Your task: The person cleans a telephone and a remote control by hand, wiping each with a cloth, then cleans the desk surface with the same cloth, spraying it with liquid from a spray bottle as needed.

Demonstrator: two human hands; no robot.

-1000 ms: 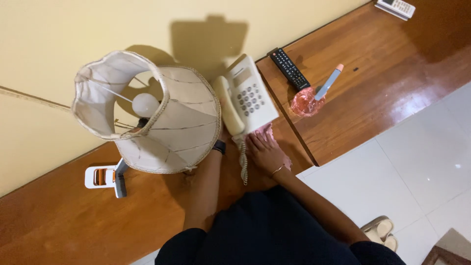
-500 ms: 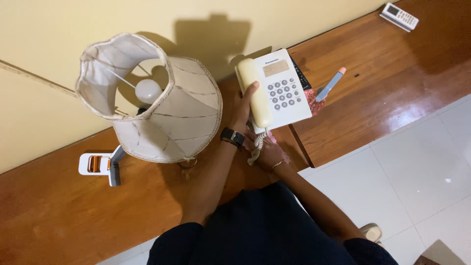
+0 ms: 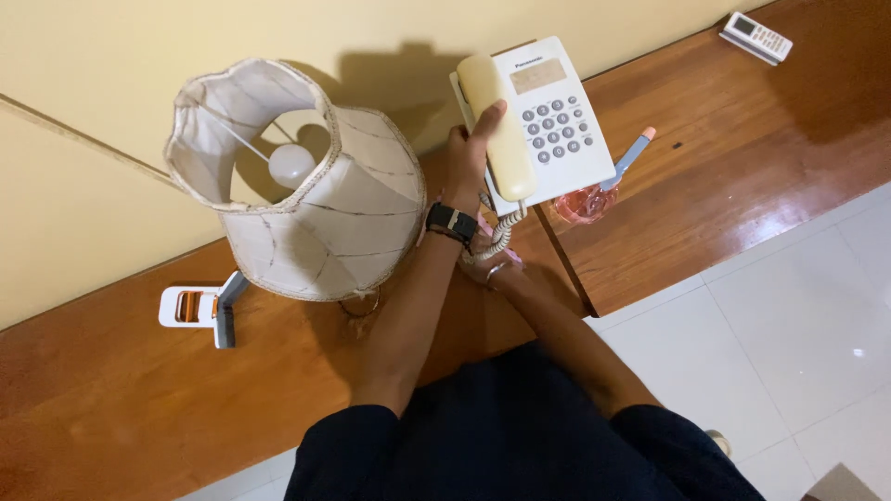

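My left hand (image 3: 471,148), with a black watch at the wrist, grips a white desk telephone (image 3: 548,116) by its cream handset and holds it lifted off the wooden desk (image 3: 724,186). The coiled cord (image 3: 501,237) hangs below it. My right hand (image 3: 492,267) lies low on the desk under the raised phone, mostly hidden by the cord and phone. Bits of something pink show around its fingers. Whether it grips that, I cannot tell.
A table lamp with a cream shade (image 3: 316,204) stands just left of my left arm. A pen (image 3: 629,156) and a pink crumpled thing (image 3: 585,202) lie right of the phone. A white remote (image 3: 756,37) sits far right, a small white device (image 3: 190,306) far left. White floor tiles (image 3: 798,334) lie at right.
My left hand has raised the telephone off the desk and higher toward the wall. My right hand stays low on the desk beneath it.
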